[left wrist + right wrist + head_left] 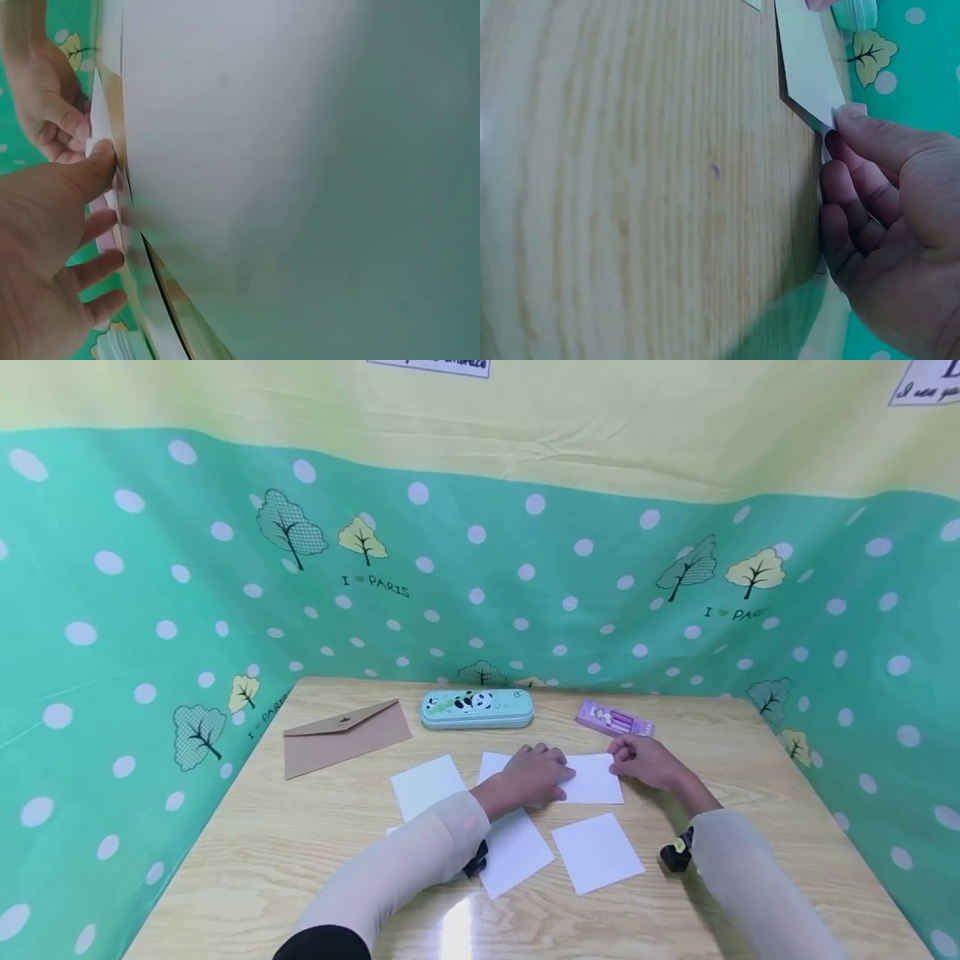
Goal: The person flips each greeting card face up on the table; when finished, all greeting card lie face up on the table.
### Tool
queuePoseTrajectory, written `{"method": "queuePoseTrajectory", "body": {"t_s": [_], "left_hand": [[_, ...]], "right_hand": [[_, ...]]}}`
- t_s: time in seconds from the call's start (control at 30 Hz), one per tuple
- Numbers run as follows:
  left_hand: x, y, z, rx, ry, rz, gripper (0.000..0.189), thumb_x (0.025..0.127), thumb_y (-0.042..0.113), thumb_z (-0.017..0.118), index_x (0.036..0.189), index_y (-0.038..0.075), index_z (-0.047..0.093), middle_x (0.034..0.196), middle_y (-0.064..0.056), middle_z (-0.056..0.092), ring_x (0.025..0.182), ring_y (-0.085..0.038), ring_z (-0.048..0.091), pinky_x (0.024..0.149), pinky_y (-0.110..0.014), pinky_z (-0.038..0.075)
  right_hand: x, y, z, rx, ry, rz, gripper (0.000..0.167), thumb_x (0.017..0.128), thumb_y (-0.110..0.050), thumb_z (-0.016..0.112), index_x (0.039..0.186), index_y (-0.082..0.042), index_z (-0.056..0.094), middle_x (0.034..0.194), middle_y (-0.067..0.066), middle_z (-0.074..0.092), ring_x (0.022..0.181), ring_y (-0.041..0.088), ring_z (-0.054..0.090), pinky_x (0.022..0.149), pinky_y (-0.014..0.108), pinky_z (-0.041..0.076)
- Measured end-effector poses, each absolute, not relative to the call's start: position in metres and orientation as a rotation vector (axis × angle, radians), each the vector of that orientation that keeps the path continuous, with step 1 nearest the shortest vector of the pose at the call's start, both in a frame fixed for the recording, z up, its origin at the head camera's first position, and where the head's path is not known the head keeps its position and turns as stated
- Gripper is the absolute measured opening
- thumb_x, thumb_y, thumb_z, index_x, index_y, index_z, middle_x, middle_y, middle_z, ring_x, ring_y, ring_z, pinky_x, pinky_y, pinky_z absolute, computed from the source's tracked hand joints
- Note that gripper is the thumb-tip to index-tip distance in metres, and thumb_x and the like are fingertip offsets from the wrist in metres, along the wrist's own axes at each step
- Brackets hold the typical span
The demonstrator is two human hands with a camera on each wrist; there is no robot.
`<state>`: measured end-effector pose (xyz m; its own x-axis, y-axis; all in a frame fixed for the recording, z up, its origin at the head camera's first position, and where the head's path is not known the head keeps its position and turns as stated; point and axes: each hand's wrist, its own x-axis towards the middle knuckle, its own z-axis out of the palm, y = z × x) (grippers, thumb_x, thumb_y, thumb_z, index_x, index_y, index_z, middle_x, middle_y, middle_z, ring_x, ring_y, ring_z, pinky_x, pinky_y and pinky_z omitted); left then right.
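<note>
While the right hand (643,762) pinches the far right corner of the white sheet (592,781), thumb against curled fingers, we see the left hand (538,774) at its other end, fingers apart, thumb touching paper. We judge the left steadies, the right controls the edge, which tilts up off the table (720,735). Sheet sits just nearer than the purple box (615,718), so little room beyond; a loose square (597,853) lies close on the near side; bare wood to the right leaves us most space.
</note>
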<state>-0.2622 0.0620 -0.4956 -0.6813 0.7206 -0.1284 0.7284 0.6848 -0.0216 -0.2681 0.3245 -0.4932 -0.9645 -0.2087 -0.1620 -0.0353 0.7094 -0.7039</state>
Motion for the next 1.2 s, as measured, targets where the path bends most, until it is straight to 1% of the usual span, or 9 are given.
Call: {"method": "queuePoseTrajectory", "body": {"t_s": [0.2,0.4,0.57,0.77,0.87,0.93,1.0,1.1,1.2], "left_hand": [[-0.259,0.062,-0.493,1.034,2.863,-0.135,0.071,0.095,0.065,0.056,0.149,0.019,0.050,0.152,-0.002,0.050,0.139,-0.023,0.048,0.117,-0.043,0.040],[-0.262,0.064,-0.492,0.873,2.940,-0.097,0.085,0.090,0.069,0.062,0.154,0.017,0.044,0.150,-0.004,0.052,0.139,-0.025,0.048,0.116,-0.045,0.039],[-0.269,0.062,-0.487,0.837,2.991,0.012,0.068,0.091,0.061,0.065,0.144,0.019,0.057,0.138,-0.002,0.063,0.129,-0.023,0.056,0.110,-0.046,0.044],[-0.274,0.057,-0.480,0.961,3.052,0.116,0.024,0.099,0.046,0.062,0.108,0.027,0.074,0.103,0.005,0.074,0.098,-0.017,0.066,0.092,-0.040,0.051],[-0.277,0.058,-0.479,1.047,3.118,0.169,0.021,0.102,0.038,0.060,0.096,0.026,0.076,0.086,0.008,0.074,0.080,-0.012,0.066,0.079,-0.033,0.053],[-0.278,0.058,-0.479,1.086,3.144,0.243,0.021,0.102,0.033,0.061,0.092,0.025,0.078,0.078,0.008,0.073,0.070,-0.010,0.064,0.073,-0.030,0.052],[-0.277,0.059,-0.479,1.114,3.139,0.313,0.020,0.101,0.028,0.062,0.096,0.025,0.080,0.080,0.009,0.076,0.070,-0.007,0.066,0.073,-0.027,0.054],[-0.275,0.059,-0.480,1.123,3.080,0.400,0.020,0.100,0.022,0.063,0.109,0.025,0.080,0.097,0.009,0.080,0.086,-0.007,0.073,0.083,-0.023,0.056],[-0.274,0.061,-0.482,1.112,3.019,0.451,0.027,0.100,0.018,0.061,0.123,0.026,0.075,0.115,0.009,0.077,0.103,-0.009,0.074,0.092,-0.023,0.055]], "right_hand": [[-0.263,0.324,-0.492,-0.265,2.733,-1.009,0.035,0.095,-0.011,0.069,0.129,-0.001,0.066,0.089,0.004,0.062,0.078,0.016,0.054,0.065,0.023,0.047],[-0.256,0.327,-0.491,-0.270,2.808,-1.028,0.032,0.094,-0.013,0.071,0.125,-0.004,0.069,0.090,0.004,0.066,0.074,0.015,0.057,0.061,0.024,0.050],[-0.247,0.329,-0.486,-0.296,2.869,-1.097,0.022,0.092,-0.013,0.073,0.113,-0.006,0.073,0.089,0.004,0.067,0.078,0.015,0.059,0.065,0.024,0.051],[-0.237,0.333,-0.476,-0.321,2.874,-1.200,0.015,0.093,-0.019,0.074,0.104,-0.008,0.075,0.085,0.004,0.065,0.075,0.012,0.056,0.064,0.024,0.049],[-0.233,0.336,-0.472,-0.345,2.833,-1.283,0.019,0.097,-0.022,0.070,0.106,-0.005,0.074,0.084,0.005,0.064,0.072,0.010,0.055,0.061,0.025,0.050],[-0.232,0.338,-0.471,-0.371,2.783,-1.345,0.024,0.101,-0.021,0.064,0.110,-0.001,0.073,0.087,0.011,0.068,0.074,0.011,0.062,0.064,0.026,0.055],[-0.230,0.338,-0.472,-0.398,2.716,-1.403,0.030,0.105,-0.020,0.057,0.115,0.004,0.071,0.093,0.018,0.072,0.079,0.017,0.069,0.070,0.031,0.060],[-0.227,0.339,-0.476,-0.403,2.676,-1.407,0.035,0.108,-0.019,0.050,0.120,0.008,0.069,0.104,0.025,0.074,0.090,0.027,0.074,0.079,0.035,0.061],[-0.224,0.341,-0.480,-0.345,2.724,-1.328,0.033,0.107,-0.023,0.052,0.117,0.002,0.072,0.104,0.021,0.075,0.089,0.027,0.072,0.076,0.032,0.060]]}}
